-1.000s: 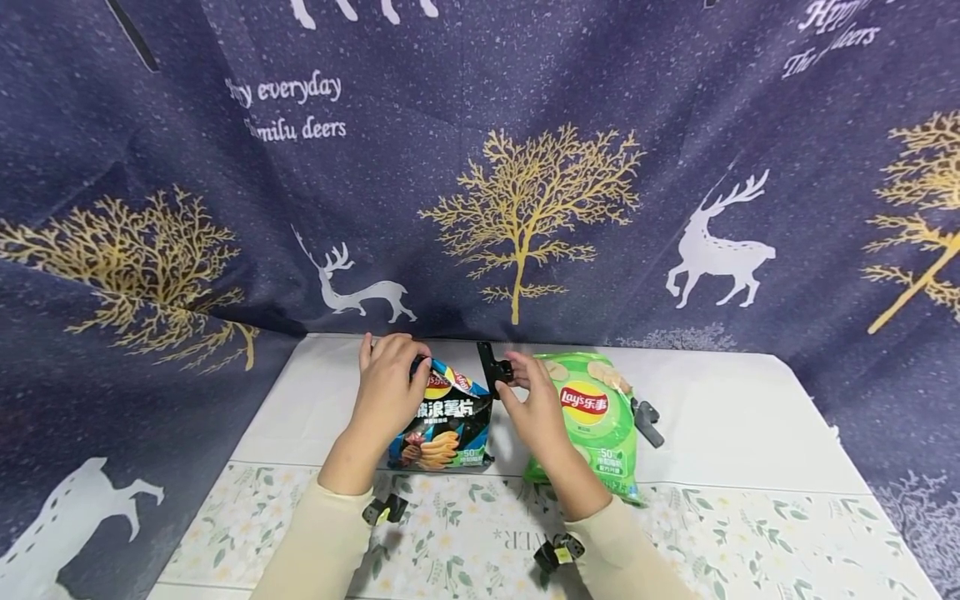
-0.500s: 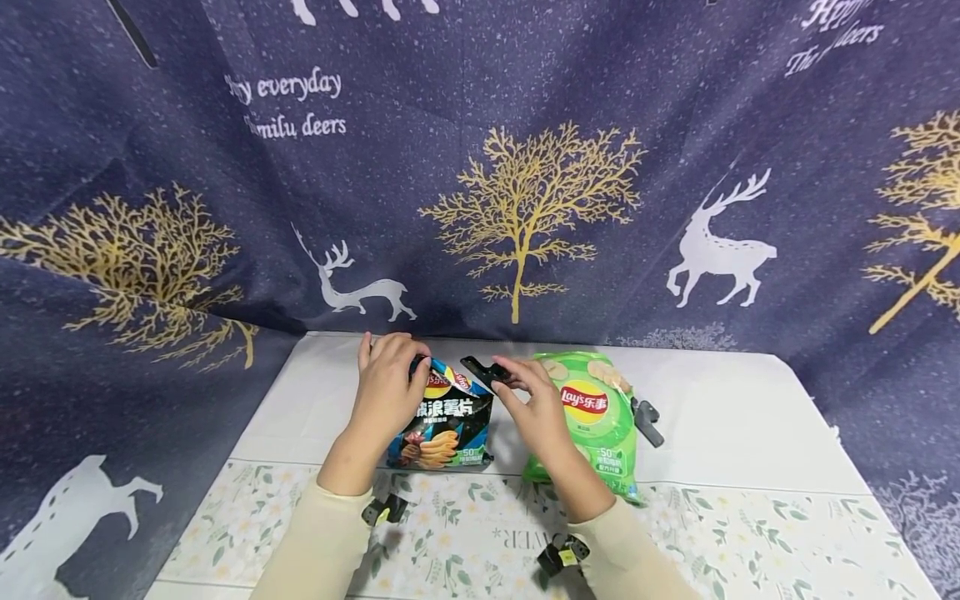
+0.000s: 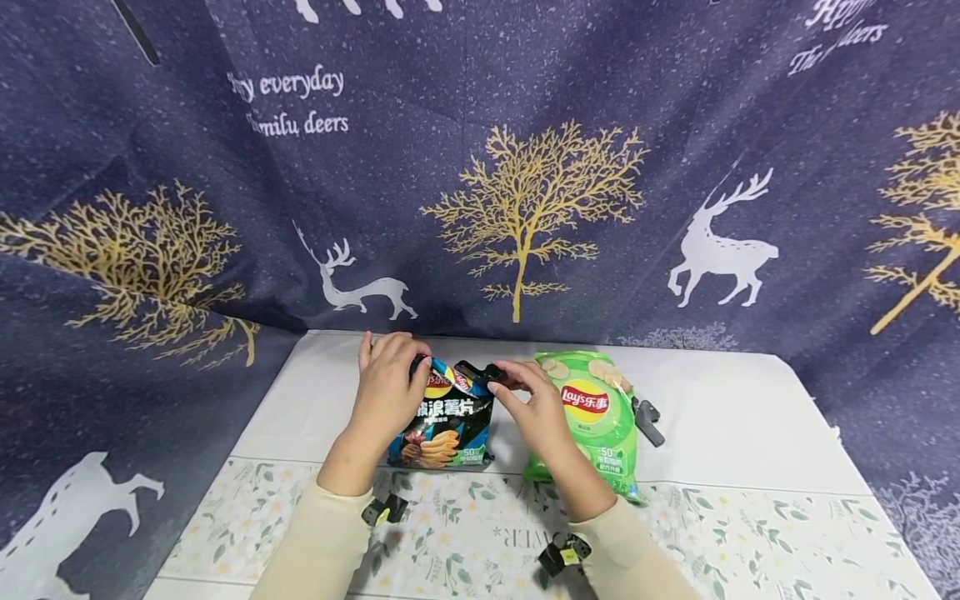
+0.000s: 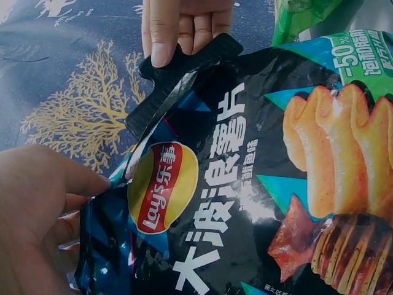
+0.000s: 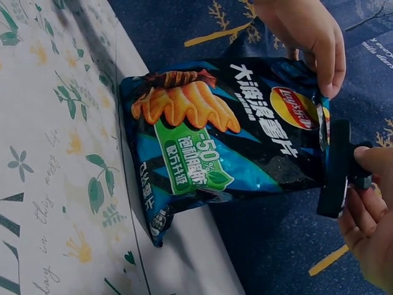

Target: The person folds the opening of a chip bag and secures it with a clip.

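Observation:
A black and blue potato chip bag (image 3: 442, 425) stands on the table, its top edge folded over. My left hand (image 3: 392, 379) pinches the top left part of that edge between thumb and fingers. In my right hand (image 3: 536, 404) is a black bag clip (image 3: 474, 372), gripped by its handle between thumb and fingers. The left wrist view has the clip (image 4: 184, 77) lying along the right part of the folded edge. Seen from the right wrist, the clip (image 5: 335, 169) meets the bag's top corner; whether its jaws bite the bag, I cannot tell.
A green potato chip bag (image 3: 588, 421) lies just right of the black one, partly behind my right forearm. Another dark clip (image 3: 648, 422) is at its right edge. Behind the white table (image 3: 720, 417) hangs a dark blue cloth (image 3: 465, 83) printed with deer and trees.
My right hand has turned the clip from nearly upright to slanting along the bag's top edge and moved it slightly left onto that edge. The left hand has stayed put.

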Motion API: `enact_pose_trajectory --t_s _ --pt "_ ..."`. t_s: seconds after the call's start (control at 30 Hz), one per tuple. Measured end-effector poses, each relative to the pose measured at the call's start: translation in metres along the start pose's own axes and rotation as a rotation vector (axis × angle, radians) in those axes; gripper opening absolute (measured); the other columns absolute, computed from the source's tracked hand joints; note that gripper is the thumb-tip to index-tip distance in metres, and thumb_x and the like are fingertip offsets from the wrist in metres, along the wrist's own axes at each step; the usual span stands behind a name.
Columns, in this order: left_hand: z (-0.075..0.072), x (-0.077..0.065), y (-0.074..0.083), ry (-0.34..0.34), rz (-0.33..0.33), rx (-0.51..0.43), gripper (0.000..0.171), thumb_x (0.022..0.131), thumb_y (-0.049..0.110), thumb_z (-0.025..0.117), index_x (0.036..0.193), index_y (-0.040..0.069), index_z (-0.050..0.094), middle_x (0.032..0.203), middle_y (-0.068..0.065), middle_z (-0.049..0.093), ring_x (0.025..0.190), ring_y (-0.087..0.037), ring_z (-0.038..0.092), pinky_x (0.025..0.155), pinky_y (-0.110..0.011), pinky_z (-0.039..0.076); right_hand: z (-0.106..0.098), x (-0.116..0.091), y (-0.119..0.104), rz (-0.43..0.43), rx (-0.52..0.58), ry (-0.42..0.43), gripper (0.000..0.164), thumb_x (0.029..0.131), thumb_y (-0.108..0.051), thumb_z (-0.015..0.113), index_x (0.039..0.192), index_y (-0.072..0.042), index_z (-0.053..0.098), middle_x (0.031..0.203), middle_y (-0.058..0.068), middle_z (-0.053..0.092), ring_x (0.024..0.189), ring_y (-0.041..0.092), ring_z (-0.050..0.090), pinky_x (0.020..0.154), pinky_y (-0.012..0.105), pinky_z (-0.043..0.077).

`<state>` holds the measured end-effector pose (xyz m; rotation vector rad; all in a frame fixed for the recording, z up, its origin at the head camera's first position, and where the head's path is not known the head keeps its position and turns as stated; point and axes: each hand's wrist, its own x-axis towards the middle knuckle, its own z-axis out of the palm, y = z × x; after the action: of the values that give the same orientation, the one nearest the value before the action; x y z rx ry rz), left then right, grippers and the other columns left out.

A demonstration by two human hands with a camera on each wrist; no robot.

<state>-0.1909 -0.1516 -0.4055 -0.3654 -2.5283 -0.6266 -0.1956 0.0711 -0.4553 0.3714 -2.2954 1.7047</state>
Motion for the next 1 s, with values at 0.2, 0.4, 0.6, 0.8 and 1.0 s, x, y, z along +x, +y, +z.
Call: enact_pose_trajectory --t_s 0.2,0.4,0.6,0.8,1.0 --pt "-0.002 -0.001 0.001 -0.010 0.002 0.005 0.014 0.102 0.020 0.059 0.104 0.011 0.071 0.120 -0.010 0.068 0.129 -0.033 0.052 0.122 -0.065 0.012 -0.005 -0.003 -0.023 0.059 0.013 -0.025 0.031 0.091 -0.008 0.074 0.121 -0.002 0.069 0.112 0.014 0.067 0.102 0.030 0.067 0.096 0.047 0.053" --pt "-0.003 -0.001 0.002 -0.014 0.003 0.004 0.014 0.102 0.020 0.060 0.105 0.011 0.070 0.119 -0.010 0.068 0.130 -0.033 0.052 0.123 -0.064 0.012 -0.009 -0.002 -0.026 0.105 0.083 -0.056 0.028 0.093 -0.011 0.073 0.119 -0.003 0.070 0.111 0.014 0.066 0.101 0.025 0.064 0.097 0.039 0.054" --pt "-0.003 -0.001 0.003 -0.006 0.014 0.006 0.013 0.102 0.020 0.061 0.105 0.011 0.071 0.118 -0.010 0.069 0.129 -0.033 0.053 0.122 -0.064 0.012 -0.012 -0.001 -0.025 0.127 0.123 -0.085 0.026 0.092 -0.009 0.073 0.117 -0.001 0.070 0.111 0.016 0.066 0.099 0.022 0.062 0.098 0.039 0.052" --pt "-0.003 -0.001 0.004 0.000 0.016 0.012 0.013 0.102 0.019 0.061 0.104 0.012 0.071 0.116 -0.009 0.069 0.129 -0.032 0.053 0.123 -0.064 0.013 -0.009 0.003 -0.003 0.120 0.154 -0.095 0.026 0.091 -0.007 0.074 0.116 -0.001 0.070 0.109 0.018 0.064 0.098 0.020 0.060 0.096 0.037 0.050" --pt "-0.004 -0.002 0.005 -0.001 0.014 -0.001 0.012 0.101 0.018 0.061 0.104 0.011 0.071 0.115 -0.009 0.070 0.128 -0.032 0.053 0.123 -0.063 0.012 -0.007 0.001 0.006 0.084 0.176 -0.093 0.026 0.089 -0.014 0.077 0.114 -0.008 0.071 0.109 0.013 0.063 0.101 0.019 0.058 0.097 0.035 0.048"
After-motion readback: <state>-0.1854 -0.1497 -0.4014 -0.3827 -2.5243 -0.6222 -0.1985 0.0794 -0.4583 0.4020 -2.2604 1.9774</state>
